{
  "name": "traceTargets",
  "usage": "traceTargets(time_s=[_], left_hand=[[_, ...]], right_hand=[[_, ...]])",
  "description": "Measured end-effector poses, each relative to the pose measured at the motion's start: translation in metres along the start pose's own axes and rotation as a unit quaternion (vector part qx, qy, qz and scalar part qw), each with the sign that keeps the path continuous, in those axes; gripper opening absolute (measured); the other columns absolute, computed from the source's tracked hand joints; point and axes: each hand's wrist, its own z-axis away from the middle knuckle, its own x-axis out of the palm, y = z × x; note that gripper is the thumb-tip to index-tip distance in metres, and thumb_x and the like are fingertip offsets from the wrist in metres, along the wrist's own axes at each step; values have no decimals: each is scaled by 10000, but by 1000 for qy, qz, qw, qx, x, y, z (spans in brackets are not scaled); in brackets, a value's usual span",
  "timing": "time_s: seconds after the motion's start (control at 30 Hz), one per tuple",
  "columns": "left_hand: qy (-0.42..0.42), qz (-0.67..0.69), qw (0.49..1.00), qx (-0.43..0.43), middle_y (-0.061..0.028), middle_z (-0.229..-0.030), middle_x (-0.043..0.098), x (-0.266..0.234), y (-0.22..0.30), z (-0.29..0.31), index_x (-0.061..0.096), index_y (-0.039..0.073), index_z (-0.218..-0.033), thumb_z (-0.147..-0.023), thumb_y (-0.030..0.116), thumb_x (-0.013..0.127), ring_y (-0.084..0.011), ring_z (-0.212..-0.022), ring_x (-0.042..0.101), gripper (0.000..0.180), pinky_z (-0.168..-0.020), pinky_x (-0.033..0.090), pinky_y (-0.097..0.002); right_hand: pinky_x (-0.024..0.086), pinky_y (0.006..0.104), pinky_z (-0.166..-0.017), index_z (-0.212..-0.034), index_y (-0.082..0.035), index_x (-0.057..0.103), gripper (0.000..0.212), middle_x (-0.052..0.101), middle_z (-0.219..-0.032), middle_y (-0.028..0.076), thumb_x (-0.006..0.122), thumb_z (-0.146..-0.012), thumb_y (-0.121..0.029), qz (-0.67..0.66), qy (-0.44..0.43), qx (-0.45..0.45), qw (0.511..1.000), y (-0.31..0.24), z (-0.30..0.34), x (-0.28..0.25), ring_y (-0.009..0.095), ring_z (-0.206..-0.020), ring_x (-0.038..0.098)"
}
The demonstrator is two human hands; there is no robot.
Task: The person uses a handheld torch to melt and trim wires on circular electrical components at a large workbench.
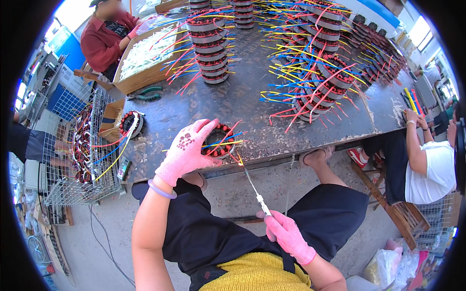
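Note:
My left hand, in a pink printed glove, grips a ring-shaped motor stator at the table's near edge. Its thumb and fingers reach round the ring's left side. Red, blue and yellow leads stick out of the stator to the right. In my pink-gloved right hand is a thin rod-shaped tool with a white collar, pointing up and left. A bright orange glow shows at the tool's tip, by a red lead at the stator's near right side. Whether tip and lead touch, I cannot tell.
Tall stacks of wired stators stand on the dark table. Green-handled pliers lie beside a cardboard box of pale strips. Another stator sits at the left edge, near a wire basket. Co-workers sit far left and right.

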Motion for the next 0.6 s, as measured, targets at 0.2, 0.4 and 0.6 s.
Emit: traceTargets(time_s=[0.2,0.4,0.6], left_hand=[[-2,11,1000,-2,-173,-1374,528,3,2,-3,489,71,-1435,-580,275,907,-381,-1224,545,973,-1039,447,-432],[3,-5,1000,-12,-184,-1376,524,4,1,-1,489,61,-1434,-571,286,913,-391,-1236,539,987,-1050,442,-434],[-5,-6,1000,-13,-190,-1377,520,2,1,-1,486,55,-1434,-569,289,911,-396,-1240,536,991,-1052,440,-437]], right_hand=[[386,233,-569,-1268,3,615,356,501,-678,-37,495,-1054,-255,-42,-1,-2,999,2,-1,2,52,-608,468],[398,246,-567,-1273,-11,613,363,508,-679,-26,488,-1052,-271,-19,-4,-7,1000,7,-2,-2,63,-603,480],[430,267,-580,-1258,-12,622,350,522,-677,-1,483,-1045,-253,17,-2,-15,1000,4,-3,-2,80,-600,504]])
